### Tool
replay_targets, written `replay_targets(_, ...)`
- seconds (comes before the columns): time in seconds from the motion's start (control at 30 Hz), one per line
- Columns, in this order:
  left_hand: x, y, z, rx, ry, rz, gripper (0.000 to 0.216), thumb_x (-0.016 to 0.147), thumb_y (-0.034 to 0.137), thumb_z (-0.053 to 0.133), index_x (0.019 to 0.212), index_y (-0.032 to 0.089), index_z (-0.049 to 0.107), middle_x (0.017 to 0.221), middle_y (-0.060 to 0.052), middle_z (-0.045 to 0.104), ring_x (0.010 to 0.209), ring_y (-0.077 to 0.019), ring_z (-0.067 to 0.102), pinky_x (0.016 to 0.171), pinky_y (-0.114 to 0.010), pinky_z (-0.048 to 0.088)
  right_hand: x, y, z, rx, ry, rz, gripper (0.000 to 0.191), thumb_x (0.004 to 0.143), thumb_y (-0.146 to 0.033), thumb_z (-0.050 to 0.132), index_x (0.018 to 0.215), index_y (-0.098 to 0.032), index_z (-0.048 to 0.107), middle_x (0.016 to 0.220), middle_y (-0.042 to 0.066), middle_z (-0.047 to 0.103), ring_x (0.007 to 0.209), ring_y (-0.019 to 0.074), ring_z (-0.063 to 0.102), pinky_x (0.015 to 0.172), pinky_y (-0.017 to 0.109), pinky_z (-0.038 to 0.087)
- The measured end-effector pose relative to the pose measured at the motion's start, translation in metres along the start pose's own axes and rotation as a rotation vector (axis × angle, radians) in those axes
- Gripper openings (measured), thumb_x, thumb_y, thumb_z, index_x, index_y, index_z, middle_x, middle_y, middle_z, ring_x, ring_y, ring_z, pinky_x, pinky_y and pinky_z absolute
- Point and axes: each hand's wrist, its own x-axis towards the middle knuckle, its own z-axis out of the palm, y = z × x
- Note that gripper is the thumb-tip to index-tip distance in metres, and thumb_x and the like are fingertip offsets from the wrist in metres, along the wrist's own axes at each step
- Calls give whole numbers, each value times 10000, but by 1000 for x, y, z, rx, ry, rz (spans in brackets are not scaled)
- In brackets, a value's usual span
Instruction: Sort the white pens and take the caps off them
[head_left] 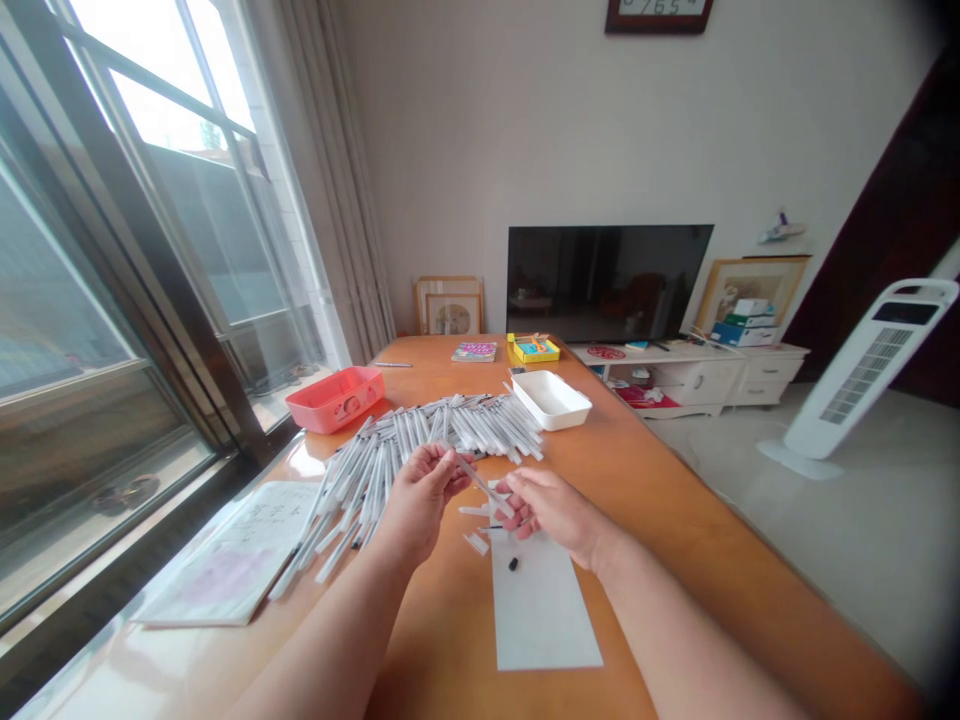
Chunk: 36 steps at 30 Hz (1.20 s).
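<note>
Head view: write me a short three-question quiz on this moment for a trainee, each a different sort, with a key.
1. True or false: the left hand and the right hand are both on one slender tube.
2. Which small thing lies on the white sheet?
A) a red ball
B) a black piece
C) a metal spoon
3. Short answer: what colour is the open container at the right end of the pile of tubes, as the picture shows it?

Key: 1 true; 2 B; 3 white.
</note>
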Motion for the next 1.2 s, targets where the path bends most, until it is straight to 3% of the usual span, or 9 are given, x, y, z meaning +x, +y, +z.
replay_targets(0.27,2,-2,-3,-159,35,-128,189,849,226,741,896,170,567,1062,-112,728,828,-131,702,860,-277,557,-2,0,-9,121,7,-14,242,850,-371,696,956,-161,640,830,53,694,674,109,558,609,227,417)
replay_targets(0.47,-4,3,2,-145,-130,-229,217,872,215,716,1063,153,635,1094,-126,720,835,-140,704,827,-270,571,-3,0,-12,165,-112,1,294,882,-435,671,847,-146,631,755,30,645,568,74,464,526,219,313)
replay_targets(0.6,-5,2,4,-113,-149,-216,182,875,278,722,977,145,649,1044,-115,729,798,-129,692,800,-255,566,-6,-4,-13,103,-204,8,316,866,-442,694,807,-137,636,726,29,631,550,72,437,506,223,278)
replay_targets(1.0,-7,-2,10,-50,30,-141,260,796,351,794,861,134,667,916,-89,728,764,-130,668,755,-249,551,-10,-14,-1,-137,-61,-102,381,885,-524,659,770,-166,598,713,14,644,609,101,510,573,239,361)
replay_targets(1.1,-8,2,12,-44,42,-119,261,803,358,788,844,131,667,899,-87,726,754,-125,664,739,-234,549,-10,-14,0,-108,-66,-101,381,872,-524,679,779,-163,601,719,17,647,601,97,515,553,229,352)
replay_targets(1.2,-7,6,9,-86,-26,-133,235,817,333,783,888,139,671,944,-93,734,784,-126,678,765,-234,554,-12,-14,1,63,-156,-40,380,858,-524,698,841,-152,623,703,19,653,540,76,475,491,209,295)
